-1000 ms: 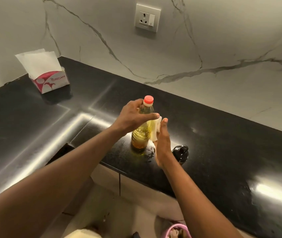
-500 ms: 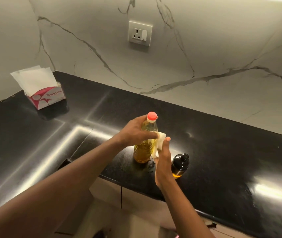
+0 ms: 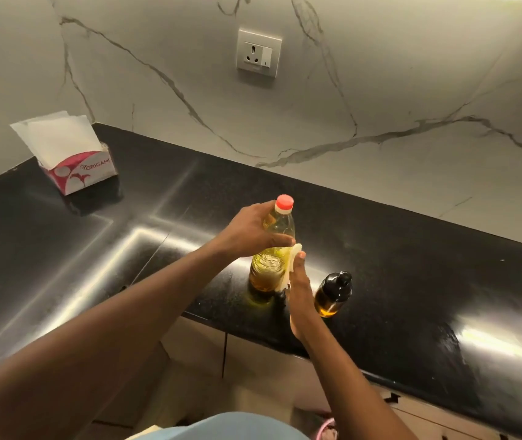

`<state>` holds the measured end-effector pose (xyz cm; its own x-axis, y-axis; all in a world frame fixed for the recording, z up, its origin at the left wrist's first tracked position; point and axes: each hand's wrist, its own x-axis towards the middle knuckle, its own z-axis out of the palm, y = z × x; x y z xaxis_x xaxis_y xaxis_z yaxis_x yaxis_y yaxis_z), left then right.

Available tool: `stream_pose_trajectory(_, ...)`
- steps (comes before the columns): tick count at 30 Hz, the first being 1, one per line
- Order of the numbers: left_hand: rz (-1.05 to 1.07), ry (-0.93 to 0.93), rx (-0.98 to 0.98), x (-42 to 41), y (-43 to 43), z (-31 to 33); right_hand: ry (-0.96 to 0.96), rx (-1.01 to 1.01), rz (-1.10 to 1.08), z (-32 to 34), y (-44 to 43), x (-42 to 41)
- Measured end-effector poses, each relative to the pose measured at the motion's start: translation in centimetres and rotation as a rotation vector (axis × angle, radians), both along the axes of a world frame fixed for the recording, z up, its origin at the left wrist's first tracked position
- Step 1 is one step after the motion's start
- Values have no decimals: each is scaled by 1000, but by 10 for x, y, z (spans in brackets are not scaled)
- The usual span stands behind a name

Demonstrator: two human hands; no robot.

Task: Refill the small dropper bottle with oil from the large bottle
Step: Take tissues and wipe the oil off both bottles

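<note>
At the bottom edge of the view, a fold of light blue clothing sits closest, with pale cabinet fronts below the counter's near lip. Both bare forearms reach up from there to the front edge of the black, glossy counter. The right hand stands edge-on with its fingers straight and together, pressing a folded white tissue flat against the right side of the large bottle. Just right of that hand, and apart from it, the small dropper bottle stands upright on the counter with its black top on and amber oil in its lower part; neither hand touches it. The large bottle stands upright just left of the right hand, holding yellow oil, its red cap on. The left hand comes in from the left and its fingers are clamped round the bottle's upper body, below the cap, with one fingertip reaching the top of the tissue. A yellowish sheen shows on the counter at the bottle's base. Farther back on the left, well apart from the bottles, an open red and white tissue box stands near the corner. Behind everything rises the veined white marble wall, with a socket set into it.
</note>
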<state>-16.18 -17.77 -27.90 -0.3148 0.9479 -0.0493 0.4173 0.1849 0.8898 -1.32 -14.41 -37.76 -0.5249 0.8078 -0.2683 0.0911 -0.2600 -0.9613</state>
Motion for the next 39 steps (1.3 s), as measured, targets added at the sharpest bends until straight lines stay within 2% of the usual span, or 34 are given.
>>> stream_pose_trajectory(8, -45, -45, -29, -7, 0, -1, 19, 60, -39, 17, 3, -5)
stream_pose_trajectory(14, -98, -2, -74, -15, 1, 2, -36, 58, -102, 2, -5, -2)
stream_pose_trajectory(19, -44, 198, -115, -16, 4, -5, 12, -55, -227, 5, -9, -2)
stream_pose_trajectory(22, 6, 127, -138, -7, 9, -8, 28, -95, -240, 7, -8, -6)
stream_pose_trajectory(28, 164, 36, 78, 6, 14, -7, 55, -140, -179, 8, 6, -11)
stream_pose_trajectory(32, 127, 27, 76, 2, 15, -2, 88, -83, -120, 18, 9, -16)
stream_pose_trajectory(39, 88, -45, 98, -5, 16, -6, 13, -111, -54, 7, 11, -14)
